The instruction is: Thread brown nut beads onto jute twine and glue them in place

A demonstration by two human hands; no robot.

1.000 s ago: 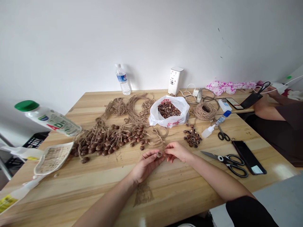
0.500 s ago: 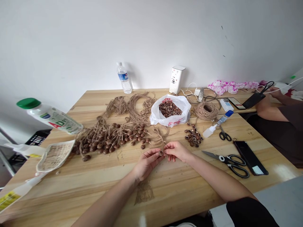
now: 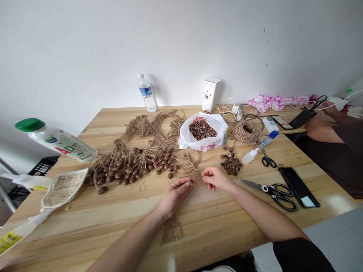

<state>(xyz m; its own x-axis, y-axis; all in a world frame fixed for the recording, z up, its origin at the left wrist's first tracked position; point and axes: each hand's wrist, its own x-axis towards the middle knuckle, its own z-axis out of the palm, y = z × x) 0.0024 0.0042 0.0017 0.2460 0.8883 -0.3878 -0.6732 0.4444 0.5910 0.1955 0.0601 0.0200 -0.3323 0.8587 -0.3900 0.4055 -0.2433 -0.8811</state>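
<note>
Many shells point(image 3: 202, 130) sit in the bag point(image 3: 185, 139); left fingers point(image 3: 183, 186) pinch a nutshell point(image 3: 191, 182), right fingers point(image 3: 209, 175) apparently twine point(image 3: 199, 173).

Pale wall point(image 3: 181, 41), dark scuffs point(image 3: 267, 65); wood-grain table point(image 3: 127, 234), glare point(image 3: 338, 203) near right corner.

And there were the person's two hands point(image 3: 173, 197) point(image 3: 219, 180), one held shell point(image 3: 191, 182), two pairs of scissors point(image 3: 264, 190), one shell-filled bag point(image 3: 186, 139), one twine ball point(image 3: 245, 137)!

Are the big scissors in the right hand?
No, the big scissors lie on the table, while the right hand pinches a strand of twine.
</note>
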